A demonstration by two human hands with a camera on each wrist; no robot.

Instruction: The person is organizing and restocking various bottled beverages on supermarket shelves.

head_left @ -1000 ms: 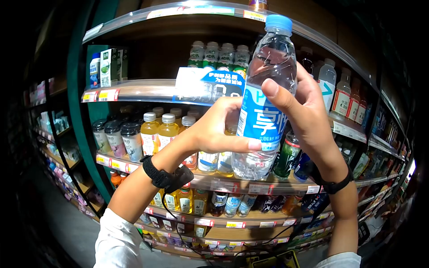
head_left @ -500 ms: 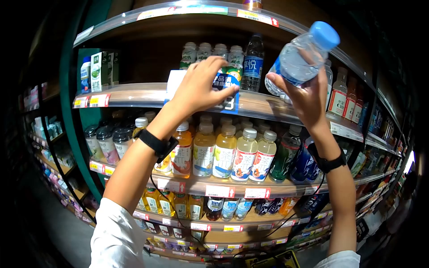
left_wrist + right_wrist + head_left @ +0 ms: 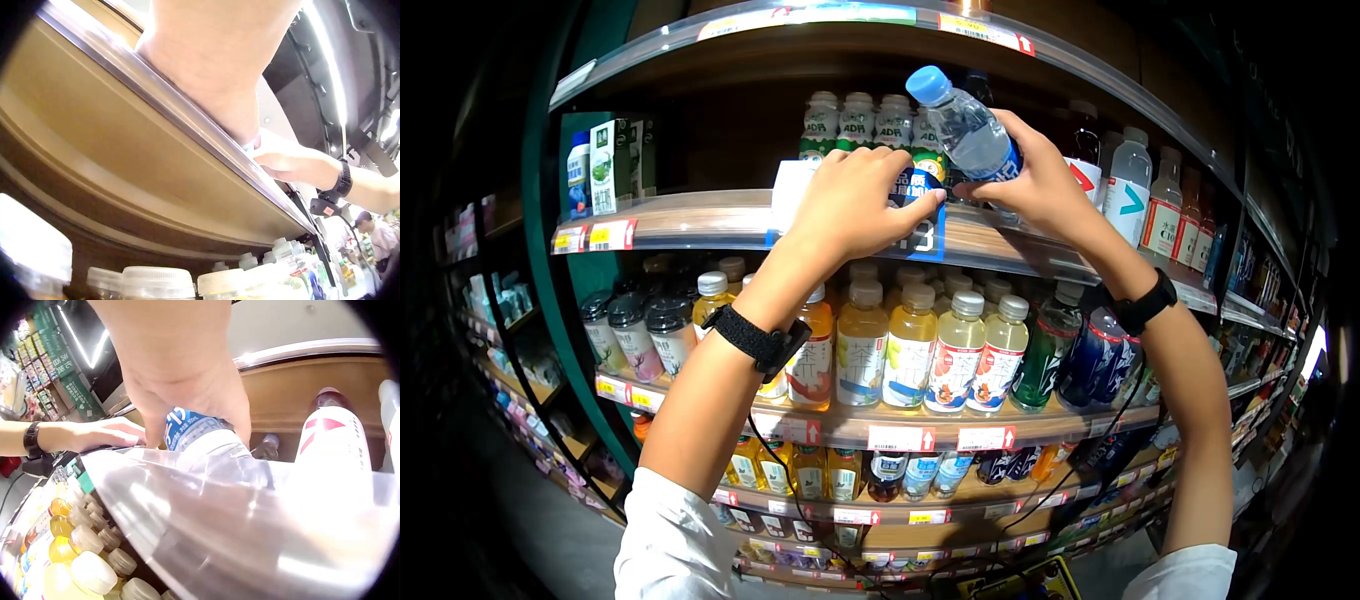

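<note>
My right hand (image 3: 1040, 180) grips a clear water bottle (image 3: 975, 130) with a blue cap and blue label, tilted with its cap toward the upper left, at the upper shelf's edge. In the right wrist view the bottle's blue label (image 3: 190, 427) shows between thumb and fingers, its base behind the clear shelf lip. My left hand (image 3: 855, 200) rests at the blue and white price sign (image 3: 925, 225) on that shelf's front edge, thumb over the sign, fingers bent at its top. How firmly those fingers hold the sign cannot be told.
Behind the left hand stand white-capped ADR bottles (image 3: 857, 118); a dark bottle is partly hidden behind the water bottle. White-labelled bottles (image 3: 1127, 190) stand right of the right hand. Tea bottles (image 3: 910, 345) fill the shelf below, and cartons (image 3: 610, 165) stand at left.
The water bottle first moved right, away from the left hand, then left onto the upper shelf's edge with its cap swung leftward. The left hand let go of the bottle and moved to the price sign.
</note>
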